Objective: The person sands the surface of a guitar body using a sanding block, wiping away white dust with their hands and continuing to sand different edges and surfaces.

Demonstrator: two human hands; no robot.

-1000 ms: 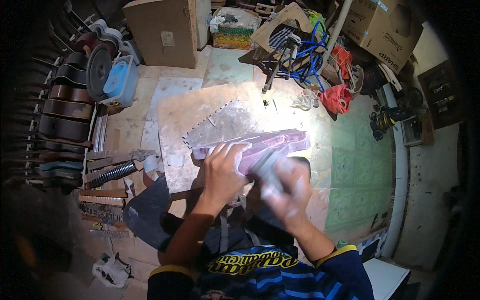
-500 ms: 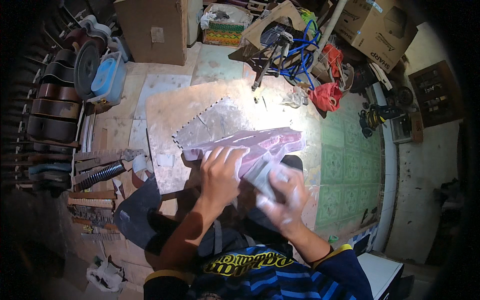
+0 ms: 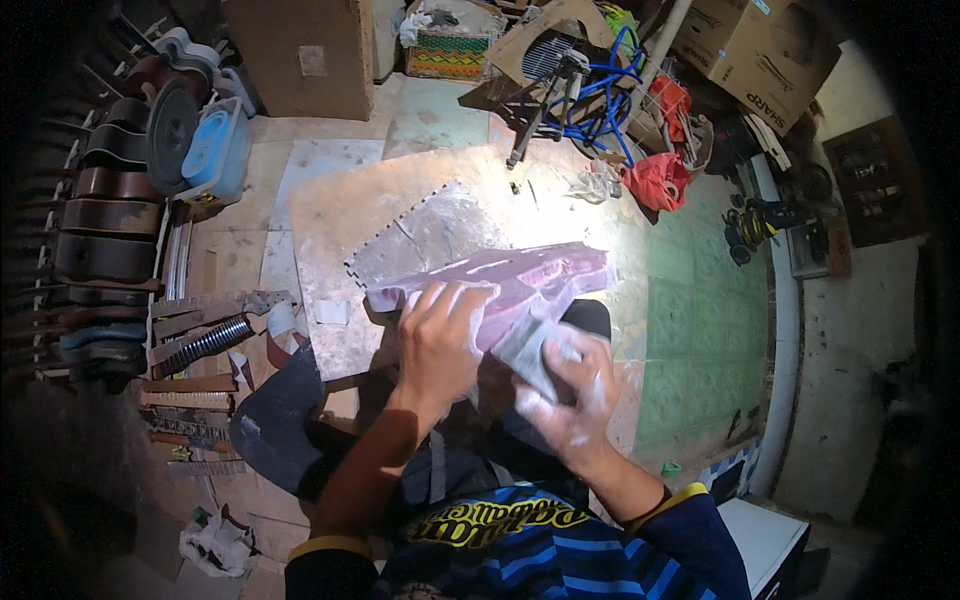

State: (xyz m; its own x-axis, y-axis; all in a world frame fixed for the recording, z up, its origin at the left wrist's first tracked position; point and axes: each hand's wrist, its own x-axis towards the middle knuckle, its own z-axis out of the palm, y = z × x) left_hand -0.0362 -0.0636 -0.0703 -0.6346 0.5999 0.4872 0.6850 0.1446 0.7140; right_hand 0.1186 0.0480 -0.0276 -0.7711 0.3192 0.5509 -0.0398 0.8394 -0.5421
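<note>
A pale purple-pink electric guitar body [image 3: 510, 270], dusted white and with recesses cut in it, is tipped on edge above my lap. My left hand [image 3: 440, 335] grips its near edge, fingers bent over the top and thumb side hidden. In my right hand [image 3: 575, 385] is a grey sanding block [image 3: 529, 357], pinched between thumb and fingers and laid against the right part of the near edge. White dust coats the fingers of both hands. Below the body, the block's contact face cannot be seen.
A dusty board [image 3: 340, 215] lies on the floor ahead. Hand saws and a ribbed black tool [image 3: 205, 348] lie at left, beside a row of guitar bodies [image 3: 110, 215]. Farther off are a blue tub [image 3: 215, 150], a blue hose [image 3: 600, 120], a red bag [image 3: 657, 180] and cardboard boxes [image 3: 755, 60].
My right hand and the sanding block have shifted slightly along the guitar body's near edge. My left hand keeps its grip. The whole view has tilted a little.
</note>
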